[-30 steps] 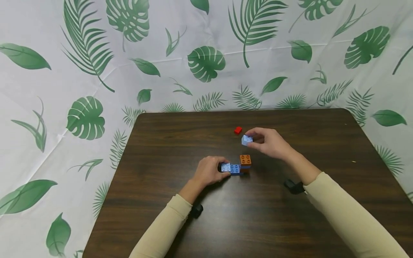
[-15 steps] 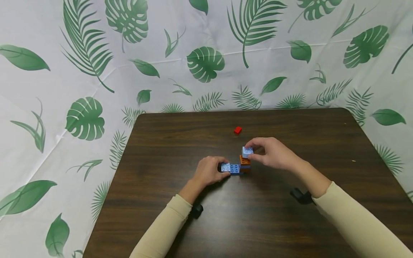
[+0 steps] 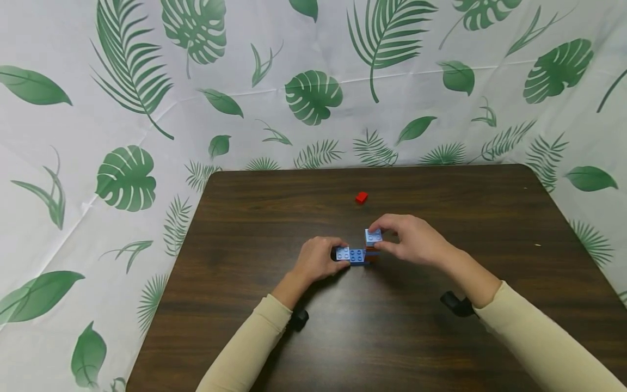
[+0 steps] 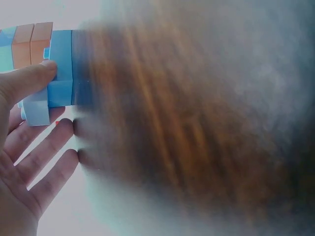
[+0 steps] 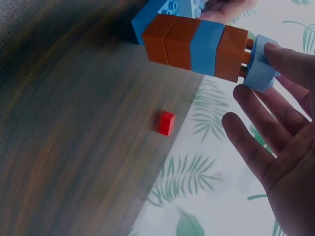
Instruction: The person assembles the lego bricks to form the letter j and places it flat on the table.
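Note:
My right hand (image 3: pixel 413 239) pinches a light blue toy building brick (image 5: pixel 261 64) between thumb and fingers. That brick sits at the top of a column of orange bricks (image 5: pixel 178 43) with one blue brick (image 5: pixel 205 46) among them. In the right wrist view, orange studs show in a narrow gap under the light blue brick. The column rises from the right end of a longer blue base brick (image 3: pixel 358 256). At the base's left end, my left hand (image 3: pixel 317 260) grips another light blue brick (image 3: pixel 342 254), thumb on the near side.
A small red brick (image 3: pixel 361 197) lies on the dark wooden table (image 3: pixel 274 212) behind the column. A white cloth with green leaves (image 3: pixel 313 98) hangs beyond the table's far edge. Each wrist carries a black camera (image 3: pixel 457 305).
My right hand has moved toward me and down with the light blue brick, from behind the column to its top. My left hand has stayed in place on the base.

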A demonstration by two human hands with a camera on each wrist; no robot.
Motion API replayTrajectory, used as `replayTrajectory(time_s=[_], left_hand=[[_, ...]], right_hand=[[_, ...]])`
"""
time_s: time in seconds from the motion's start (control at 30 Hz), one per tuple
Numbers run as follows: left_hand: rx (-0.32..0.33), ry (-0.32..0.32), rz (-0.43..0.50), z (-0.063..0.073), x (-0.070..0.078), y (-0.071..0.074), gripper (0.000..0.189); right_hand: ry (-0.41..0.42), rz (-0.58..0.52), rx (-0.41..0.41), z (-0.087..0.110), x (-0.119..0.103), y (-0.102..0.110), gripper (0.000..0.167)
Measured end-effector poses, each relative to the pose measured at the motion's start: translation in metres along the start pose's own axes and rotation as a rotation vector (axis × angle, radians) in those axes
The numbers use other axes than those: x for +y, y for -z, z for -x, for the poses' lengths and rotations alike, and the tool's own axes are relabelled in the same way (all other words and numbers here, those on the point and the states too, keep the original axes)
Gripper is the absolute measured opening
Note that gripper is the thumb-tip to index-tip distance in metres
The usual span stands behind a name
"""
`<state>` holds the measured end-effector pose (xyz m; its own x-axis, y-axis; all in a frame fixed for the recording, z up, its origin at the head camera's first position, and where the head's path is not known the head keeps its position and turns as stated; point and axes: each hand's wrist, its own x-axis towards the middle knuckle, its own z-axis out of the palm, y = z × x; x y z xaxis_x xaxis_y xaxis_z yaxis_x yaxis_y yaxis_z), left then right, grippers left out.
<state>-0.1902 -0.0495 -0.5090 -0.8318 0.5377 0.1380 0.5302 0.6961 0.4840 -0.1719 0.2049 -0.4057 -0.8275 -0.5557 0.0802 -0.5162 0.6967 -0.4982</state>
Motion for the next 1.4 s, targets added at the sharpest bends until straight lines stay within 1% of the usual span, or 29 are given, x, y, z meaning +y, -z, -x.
replayTrajectory(time_s=[0.2, 0.43, 0.67, 0.97, 1.4], left_hand=[[0.014, -0.002, -0.023, -0.0003, 0.0003, -0.0018, 0.035], [0.033, -0.009, -0.044, -0.0007, -0.0004, -0.0035, 0.035], [0.028, -0.009, -0.023, -0.0006, -0.0011, -0.0037, 0.034], [0.034, -0.004, -0.022, -0.0008, -0.0016, -0.0036, 0.035], [0.033, -0.002, -0.035, -0.0010, -0.0025, -0.0044, 0.036]], right_hand=[[0.021, 0.016, -0.008, 0.0027, -0.0005, 0.0018, 0.031], [0.047, 0.005, -0.010, 0.0035, -0.0011, 0.0017, 0.030], [0.034, 0.044, 0.005, 0.0019, -0.0017, -0.0004, 0.029], [0.030, 0.083, 0.014, 0.0012, -0.0040, 0.0007, 0.029], [0.033, 0.080, 0.024, 0.0021, -0.0042, -0.0001, 0.029]])
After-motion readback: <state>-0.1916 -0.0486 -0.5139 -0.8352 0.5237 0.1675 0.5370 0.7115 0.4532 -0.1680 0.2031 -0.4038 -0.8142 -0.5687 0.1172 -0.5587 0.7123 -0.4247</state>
